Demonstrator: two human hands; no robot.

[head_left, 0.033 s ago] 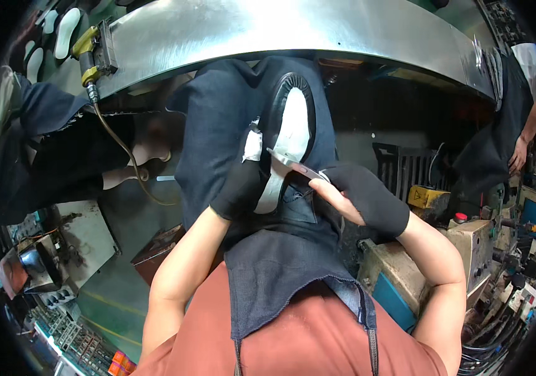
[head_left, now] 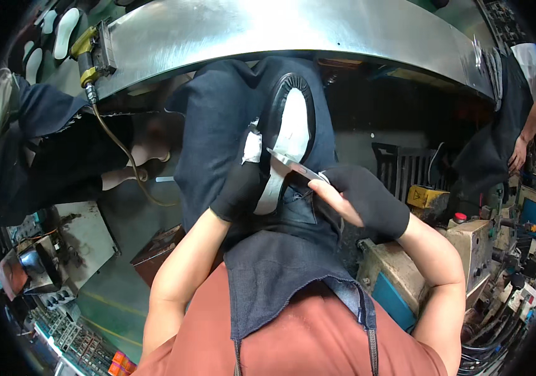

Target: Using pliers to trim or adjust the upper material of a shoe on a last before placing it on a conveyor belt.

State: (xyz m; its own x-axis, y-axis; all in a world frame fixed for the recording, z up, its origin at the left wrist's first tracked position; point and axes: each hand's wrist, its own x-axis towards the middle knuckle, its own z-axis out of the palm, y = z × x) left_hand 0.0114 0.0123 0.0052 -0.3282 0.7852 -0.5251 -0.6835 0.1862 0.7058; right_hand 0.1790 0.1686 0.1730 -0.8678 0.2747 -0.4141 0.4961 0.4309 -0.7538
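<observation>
A black shoe upper (head_left: 310,106), pleated round its toe edge, lies bottom up across my thighs. Its white insole (head_left: 295,122) faces me, with the toe pointing toward the bench. My left hand (head_left: 243,185), in a black glove with white tape on one digit, is closed on the shoe's left side; some of its fingers are hidden. My right hand (head_left: 362,197), also in a black glove with a bare thumb, grips a slim metal hand tool (head_left: 296,166). The tool's pointed tip lies over the middle of the insole, near my left hand; its exact kind is unclear.
A shiny metal bench (head_left: 268,31) curves ahead of my knees. A yellow air tool (head_left: 86,56) with a hose (head_left: 114,135) sits at its left end, beside loose white soles (head_left: 66,31). People are on both sides. A beige machine (head_left: 472,241) with a red button stands right.
</observation>
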